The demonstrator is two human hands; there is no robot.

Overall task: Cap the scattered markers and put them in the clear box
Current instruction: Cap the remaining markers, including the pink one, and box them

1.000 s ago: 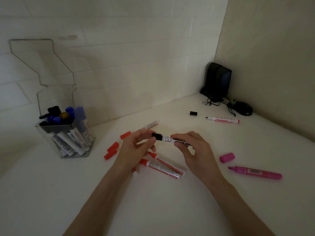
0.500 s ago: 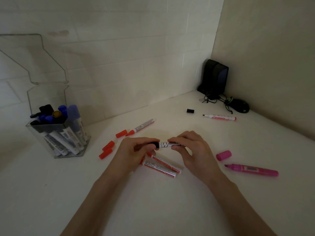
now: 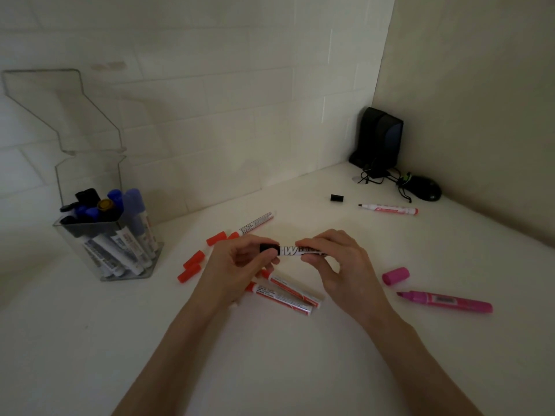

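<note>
My left hand [image 3: 240, 265] pinches the black cap [image 3: 268, 247] on the end of the whiteboard marker [image 3: 292, 251], whose barrel my right hand [image 3: 339, 265] grips above the table. The clear box [image 3: 90, 175] already holds several markers. The red markers [image 3: 285, 292], the pink marker [image 3: 447, 301] and the far marker [image 3: 389, 209] lie uncapped.

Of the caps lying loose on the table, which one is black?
The small cap at the back, just left of the thin marker beside the mouse. The rest are red caps and a pink cap.

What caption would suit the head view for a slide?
Left hand holds black cap on whiteboard marker gripped by right hand.
</note>
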